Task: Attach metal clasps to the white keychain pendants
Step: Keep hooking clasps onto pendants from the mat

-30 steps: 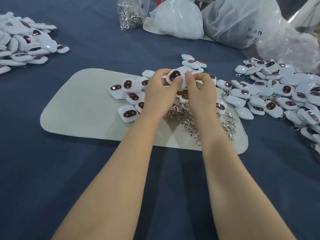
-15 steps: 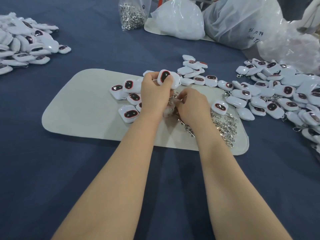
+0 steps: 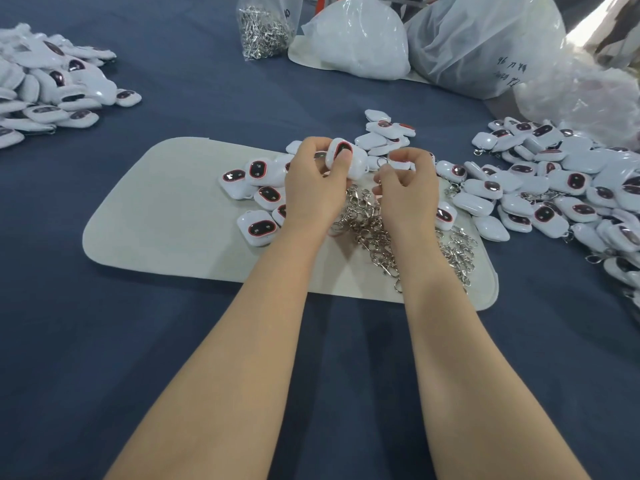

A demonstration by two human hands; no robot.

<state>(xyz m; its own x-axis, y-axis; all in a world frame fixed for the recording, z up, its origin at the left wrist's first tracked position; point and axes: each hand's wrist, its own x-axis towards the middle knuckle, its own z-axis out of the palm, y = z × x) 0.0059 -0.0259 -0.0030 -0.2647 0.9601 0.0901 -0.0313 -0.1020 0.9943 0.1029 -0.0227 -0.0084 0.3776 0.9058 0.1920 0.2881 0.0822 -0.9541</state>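
Observation:
My left hand (image 3: 313,188) grips a white pendant (image 3: 348,157) with a dark, red-rimmed face, held up over the beige mat (image 3: 166,216). My right hand (image 3: 405,188) is just right of it and pinches a metal clasp (image 3: 381,164) whose ring shows beside the pendant's lower corner. A loose pile of metal clasps (image 3: 374,230) lies on the mat under both hands. More pendants (image 3: 258,199) lie on the mat to the left of my left hand.
A big heap of pendants (image 3: 554,188) spreads at the right, another heap (image 3: 52,91) at the far left. At the back stand a clear bag of clasps (image 3: 265,29) and white plastic bags (image 3: 356,39). A dark blue cloth (image 3: 104,341) covers the table.
My right hand dipped into the clasp pile, then rose again with a clasp toward the pendant. My left hand kept holding the pendant, shifting slightly.

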